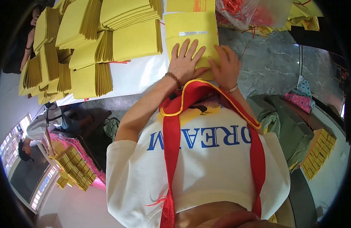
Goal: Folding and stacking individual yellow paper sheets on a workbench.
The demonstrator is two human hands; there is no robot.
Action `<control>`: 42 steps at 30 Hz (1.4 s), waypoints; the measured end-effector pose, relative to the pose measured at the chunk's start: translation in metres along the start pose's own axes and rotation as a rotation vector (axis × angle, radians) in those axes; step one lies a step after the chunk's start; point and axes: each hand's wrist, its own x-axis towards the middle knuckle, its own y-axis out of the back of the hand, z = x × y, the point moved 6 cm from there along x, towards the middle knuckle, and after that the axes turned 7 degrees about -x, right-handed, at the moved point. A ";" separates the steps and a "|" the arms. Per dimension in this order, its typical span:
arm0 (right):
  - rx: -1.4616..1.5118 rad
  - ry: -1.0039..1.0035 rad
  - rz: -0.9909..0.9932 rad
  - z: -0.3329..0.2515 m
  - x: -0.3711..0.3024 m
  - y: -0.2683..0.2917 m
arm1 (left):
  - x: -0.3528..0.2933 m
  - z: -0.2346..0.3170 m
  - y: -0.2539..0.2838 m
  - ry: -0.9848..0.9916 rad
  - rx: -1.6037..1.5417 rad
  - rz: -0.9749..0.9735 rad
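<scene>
A yellow paper sheet or stack with a shiny silver strip across it lies in front of me at the table's right edge. My left hand rests flat on it, fingers spread just below the strip. At the paper's right edge is my right hand, its thumb and forefinger apart and its fingers slightly bent. I see nothing held in either hand. Whether the right fingertips reach under the paper's edge is hidden.
Fanned stacks of yellow paper crowd the white-covered table on the left. A clear plastic bag with red strings sits at the far right. Another person handles yellow bundles at the lower left. Green sacks lie at right.
</scene>
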 end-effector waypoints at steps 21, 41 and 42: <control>0.461 0.193 -0.236 0.024 0.010 -0.026 | -0.008 0.024 0.005 -0.134 0.312 0.192; 0.893 -0.173 -0.050 0.039 0.005 -0.014 | -0.056 -0.143 0.101 0.033 0.339 0.242; 0.888 -0.164 -0.056 0.038 0.005 -0.015 | -0.055 -0.142 0.101 0.028 0.339 0.235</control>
